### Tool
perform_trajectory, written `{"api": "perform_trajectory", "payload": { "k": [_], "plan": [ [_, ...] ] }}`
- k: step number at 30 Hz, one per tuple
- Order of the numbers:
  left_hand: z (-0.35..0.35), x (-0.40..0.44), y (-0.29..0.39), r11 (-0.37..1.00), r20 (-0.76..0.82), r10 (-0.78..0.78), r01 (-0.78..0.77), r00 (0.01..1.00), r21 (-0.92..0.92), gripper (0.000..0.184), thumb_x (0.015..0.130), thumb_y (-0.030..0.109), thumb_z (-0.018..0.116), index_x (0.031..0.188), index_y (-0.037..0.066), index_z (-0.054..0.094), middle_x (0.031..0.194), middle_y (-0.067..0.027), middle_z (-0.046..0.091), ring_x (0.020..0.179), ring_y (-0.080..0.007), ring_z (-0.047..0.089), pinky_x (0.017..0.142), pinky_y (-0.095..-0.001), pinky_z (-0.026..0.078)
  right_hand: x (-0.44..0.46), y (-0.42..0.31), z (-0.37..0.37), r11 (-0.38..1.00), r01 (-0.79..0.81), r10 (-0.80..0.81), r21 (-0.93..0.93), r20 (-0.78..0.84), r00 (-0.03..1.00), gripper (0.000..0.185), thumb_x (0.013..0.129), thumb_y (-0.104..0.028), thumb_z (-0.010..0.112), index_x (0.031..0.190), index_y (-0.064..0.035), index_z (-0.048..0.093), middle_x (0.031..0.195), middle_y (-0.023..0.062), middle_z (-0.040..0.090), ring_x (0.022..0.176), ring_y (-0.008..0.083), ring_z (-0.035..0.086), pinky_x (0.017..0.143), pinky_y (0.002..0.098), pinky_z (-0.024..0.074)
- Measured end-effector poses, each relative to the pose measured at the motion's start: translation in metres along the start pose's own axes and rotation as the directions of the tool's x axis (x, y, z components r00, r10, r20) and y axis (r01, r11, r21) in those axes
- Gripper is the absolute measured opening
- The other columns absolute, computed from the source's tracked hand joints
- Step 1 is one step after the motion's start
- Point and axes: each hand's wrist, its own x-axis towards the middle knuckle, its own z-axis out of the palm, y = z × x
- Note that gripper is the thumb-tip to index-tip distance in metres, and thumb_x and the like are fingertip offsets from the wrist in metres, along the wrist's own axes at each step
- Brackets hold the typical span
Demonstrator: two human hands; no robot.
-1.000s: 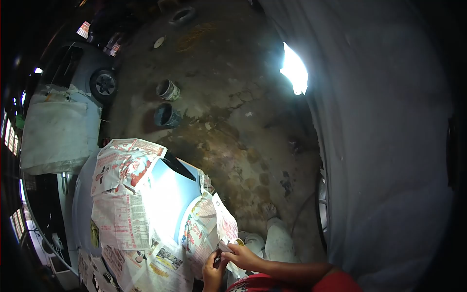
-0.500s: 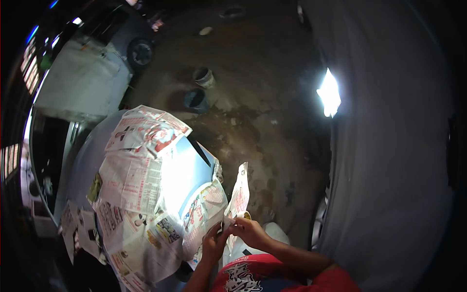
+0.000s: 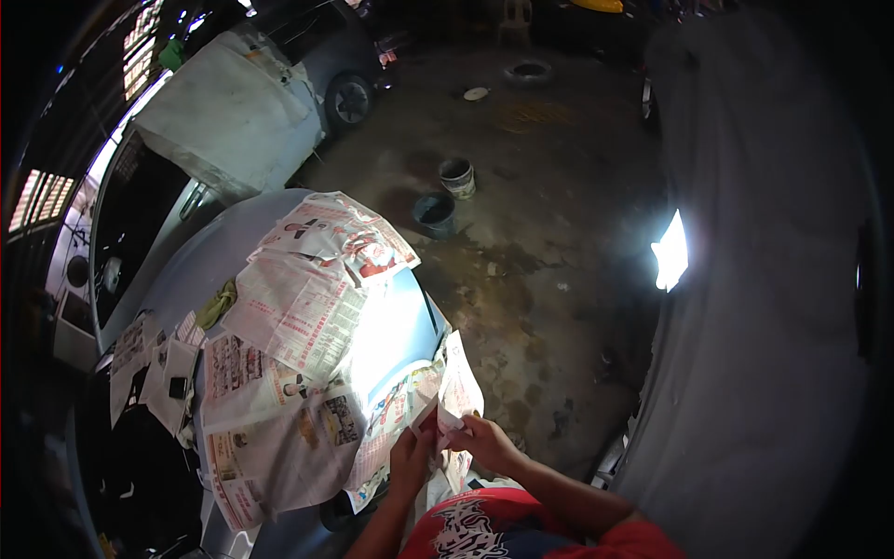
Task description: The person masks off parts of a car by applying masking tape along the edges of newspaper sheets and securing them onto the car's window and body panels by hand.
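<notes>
A printed newspaper sheet [image 3: 459,382] stands upright and folded in front of my red shirt, beside the car's masked edge. My left hand [image 3: 410,458] is closed on its left side, low down. Fingers of my right hand [image 3: 486,444] pinch the same sheet from the right, close to the left hand. To the left, a pale blue car body [image 3: 221,233] carries several spread newspaper sheets [image 3: 289,312]. Between them shows a bare, brightly lit blue panel [image 3: 396,326]. Whether tape lies between my fingers is hidden.
A green cloth [image 3: 217,304] and a phone-like dark object [image 3: 178,387] lie on the car. Two buckets [image 3: 457,178] stand on the stained floor [image 3: 521,270]. A grey cover [image 3: 745,279] hangs along the right. A tire [image 3: 528,72] lies farther back.
My view has tilted up and turned left, so the car and buckets sit farther right in the picture. Both hands still grip the newspaper sheet, which has spread a little wider.
</notes>
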Motion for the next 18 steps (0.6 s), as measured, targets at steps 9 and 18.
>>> {"api": "perform_trajectory", "payload": {
  "k": [9, 18],
  "plan": [
    [-0.073, 0.015, -0.011, 0.926, -0.368, -0.09, -0.059, 0.925, -0.373, 0.023, 0.102, 0.026, 0.066, 0.113, 0.006, 0.067, 0.102, -0.0025, 0.068, 0.088, -0.013, 0.066, 0.075, -0.0285, 0.054, -0.015, 0.015, -0.051, 0.882, 0.093, 0.06, 0.461, -0.306, 0.95, 0.023, 0.099, -0.01, 0.062, 0.119, 0.0009, 0.064, 0.105, 0.0093, 0.071, 0.092, 0.0202, 0.071, 0.084, 0.0379, 0.0613],
    [-0.13, 0.014, -0.032, 0.823, -0.45, -0.121, -0.164, 0.885, -0.544, 0.031, 0.099, 0.026, 0.074, 0.125, 0.012, 0.065, 0.116, -0.002, 0.069, 0.103, -0.0167, 0.068, 0.085, -0.0359, 0.059, -0.042, 0.162, -0.13, 0.882, -0.199, 0.39, 0.427, -0.425, 0.817, 0.015, 0.094, -0.013, 0.059, 0.103, -0.0021, 0.065, 0.093, 0.0106, 0.072, 0.078, 0.0218, 0.072, 0.069, 0.0351, 0.0594]
  ]
}}
